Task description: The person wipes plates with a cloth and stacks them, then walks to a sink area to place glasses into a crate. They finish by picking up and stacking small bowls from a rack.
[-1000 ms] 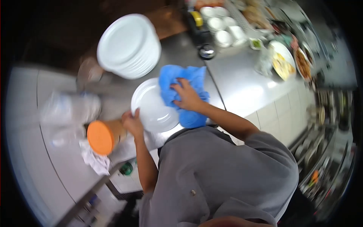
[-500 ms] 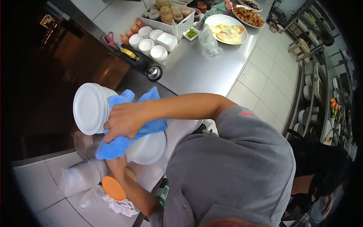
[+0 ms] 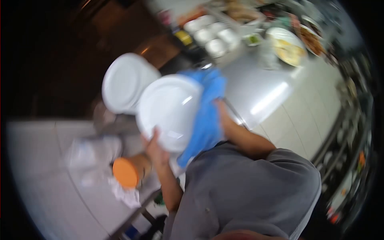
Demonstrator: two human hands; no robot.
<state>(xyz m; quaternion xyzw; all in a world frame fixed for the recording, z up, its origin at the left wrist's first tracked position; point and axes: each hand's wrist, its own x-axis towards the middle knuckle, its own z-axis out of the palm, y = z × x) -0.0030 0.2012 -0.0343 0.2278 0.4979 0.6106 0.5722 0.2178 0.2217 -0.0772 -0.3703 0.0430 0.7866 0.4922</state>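
In the head view I hold a white plate (image 3: 168, 112), tilted with its face towards me. My left hand (image 3: 158, 150) grips its lower left rim, the thumb over the edge. At the plate's right side my right hand (image 3: 221, 114) holds a blue cloth (image 3: 210, 106) against the rim; the cloth covers most of those fingers. Behind the held plate stands a stack of white plates (image 3: 124, 84), partly hidden by it. Motion blurs the picture.
An orange-lidded container (image 3: 126, 173) and plastic-wrapped items (image 3: 94, 152) stand at lower left. The steel counter (image 3: 256, 92) carries small white dishes (image 3: 216, 47), a plate of eggs (image 3: 294, 54) and a plate of brown food (image 3: 312, 40). Shelving (image 3: 340, 132) lines the right side.
The plate has been lifted and tilted up towards me. My right hand has moved right with the cloth to the plate's edge, and my left hand now shows at the rim. The view has shifted.
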